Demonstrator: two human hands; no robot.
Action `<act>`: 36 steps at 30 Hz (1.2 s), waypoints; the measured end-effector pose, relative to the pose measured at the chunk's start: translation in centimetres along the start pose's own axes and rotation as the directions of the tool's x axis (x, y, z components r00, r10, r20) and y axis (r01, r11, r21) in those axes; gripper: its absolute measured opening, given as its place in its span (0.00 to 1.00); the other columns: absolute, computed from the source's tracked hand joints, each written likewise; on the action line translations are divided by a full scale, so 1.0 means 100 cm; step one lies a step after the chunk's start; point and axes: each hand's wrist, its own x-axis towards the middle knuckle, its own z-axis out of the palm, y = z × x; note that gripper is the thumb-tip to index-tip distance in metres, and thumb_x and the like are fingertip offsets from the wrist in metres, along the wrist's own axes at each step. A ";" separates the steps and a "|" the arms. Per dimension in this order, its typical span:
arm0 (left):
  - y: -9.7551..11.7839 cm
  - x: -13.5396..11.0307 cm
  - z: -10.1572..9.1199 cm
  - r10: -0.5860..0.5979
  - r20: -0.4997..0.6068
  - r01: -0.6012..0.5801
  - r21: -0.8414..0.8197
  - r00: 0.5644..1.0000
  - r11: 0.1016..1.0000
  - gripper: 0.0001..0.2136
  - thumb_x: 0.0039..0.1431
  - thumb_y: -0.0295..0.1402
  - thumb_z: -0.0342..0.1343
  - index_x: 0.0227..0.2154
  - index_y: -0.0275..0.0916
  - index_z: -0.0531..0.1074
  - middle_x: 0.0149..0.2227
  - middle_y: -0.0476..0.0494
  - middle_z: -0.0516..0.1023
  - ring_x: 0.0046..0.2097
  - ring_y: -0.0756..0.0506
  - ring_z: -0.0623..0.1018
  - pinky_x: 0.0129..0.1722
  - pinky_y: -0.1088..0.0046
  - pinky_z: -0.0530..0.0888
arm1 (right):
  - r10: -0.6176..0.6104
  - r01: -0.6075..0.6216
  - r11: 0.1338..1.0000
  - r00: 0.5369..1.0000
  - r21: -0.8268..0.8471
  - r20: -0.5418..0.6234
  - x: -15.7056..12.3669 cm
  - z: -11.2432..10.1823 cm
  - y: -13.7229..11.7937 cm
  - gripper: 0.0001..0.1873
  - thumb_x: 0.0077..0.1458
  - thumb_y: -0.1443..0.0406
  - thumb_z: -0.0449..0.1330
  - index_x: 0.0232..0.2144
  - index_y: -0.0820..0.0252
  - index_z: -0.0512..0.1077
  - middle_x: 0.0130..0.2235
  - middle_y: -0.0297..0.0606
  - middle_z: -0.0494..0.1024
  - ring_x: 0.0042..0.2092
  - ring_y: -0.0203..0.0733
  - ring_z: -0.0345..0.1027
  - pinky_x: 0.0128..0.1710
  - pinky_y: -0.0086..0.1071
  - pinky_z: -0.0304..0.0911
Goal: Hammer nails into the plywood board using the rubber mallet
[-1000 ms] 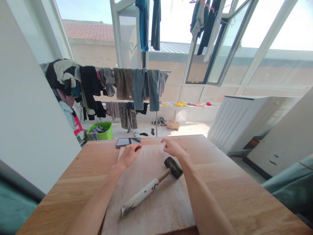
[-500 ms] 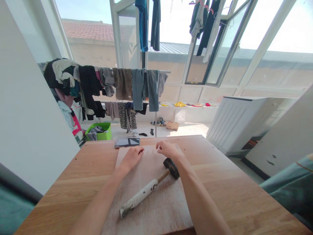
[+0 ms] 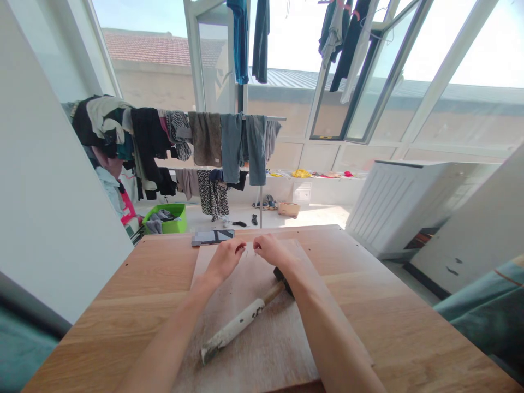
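At the far end of a pale wooden board, two thin upright slivers that look like nails stand close together: a left nail and a right nail. The curled fingers of my left hand close at the top of the left one. My right hand pinches at the other, its fingertips facing my left hand across a small gap. A hammer with a white-wrapped, worn handle lies diagonally on the board. Its black head is partly hidden under my right forearm.
Beneath the board is a wooden table. A phone lies at its far edge, left of the board. Beyond stand a laundry rack with hanging clothes, a green basket and a white cabinet-like unit.
Both hands have come closer together, their fingertips now at the nails. My right forearm has shifted left and covers more of the hammer head. The hammer and board stay put.
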 end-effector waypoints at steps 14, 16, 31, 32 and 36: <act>-0.006 -0.005 -0.022 -0.049 0.014 0.049 0.015 0.999 0.999 0.10 0.59 0.30 0.51 0.36 0.41 0.78 0.33 0.46 0.82 0.35 0.45 0.79 0.39 0.72 0.72 | -0.078 0.079 0.996 0.996 0.050 -0.031 0.004 0.013 -0.016 0.12 0.53 0.76 0.56 0.32 0.62 0.79 0.33 0.40 0.81 0.35 0.38 0.71 0.36 0.27 0.59; -0.008 -0.007 -0.022 -0.065 0.008 0.065 0.016 0.998 0.998 0.10 0.58 0.30 0.52 0.36 0.41 0.78 0.33 0.46 0.82 0.35 0.45 0.79 0.39 0.72 0.72 | -0.078 0.080 0.995 0.996 0.055 -0.034 0.004 0.013 -0.015 0.12 0.54 0.76 0.57 0.33 0.62 0.79 0.34 0.41 0.82 0.36 0.38 0.71 0.37 0.27 0.59; -0.007 -0.005 -0.032 -0.087 0.075 0.096 -0.114 0.993 0.989 0.09 0.57 0.35 0.55 0.35 0.40 0.78 0.32 0.46 0.83 0.35 0.45 0.81 0.41 0.71 0.75 | -0.098 0.104 0.991 0.993 0.088 -0.072 0.004 0.014 -0.016 0.11 0.54 0.74 0.58 0.28 0.62 0.80 0.28 0.39 0.80 0.31 0.36 0.70 0.34 0.26 0.57; -0.007 -0.005 -0.033 -0.095 0.082 0.104 -0.119 0.992 0.987 0.09 0.56 0.36 0.56 0.35 0.40 0.78 0.31 0.46 0.83 0.34 0.45 0.80 0.41 0.71 0.75 | -0.101 0.109 0.990 0.991 0.088 -0.091 0.004 0.013 -0.017 0.12 0.54 0.75 0.57 0.28 0.62 0.80 0.29 0.40 0.80 0.32 0.37 0.70 0.35 0.26 0.58; -0.004 -0.004 -0.040 -0.127 0.118 0.143 -0.146 0.985 0.979 0.08 0.54 0.37 0.57 0.32 0.40 0.77 0.29 0.47 0.82 0.33 0.46 0.79 0.39 0.71 0.74 | -0.100 0.121 0.988 0.976 0.095 -0.194 0.005 -0.002 -0.019 0.12 0.57 0.73 0.56 0.33 0.62 0.80 0.34 0.40 0.81 0.37 0.37 0.70 0.40 0.27 0.59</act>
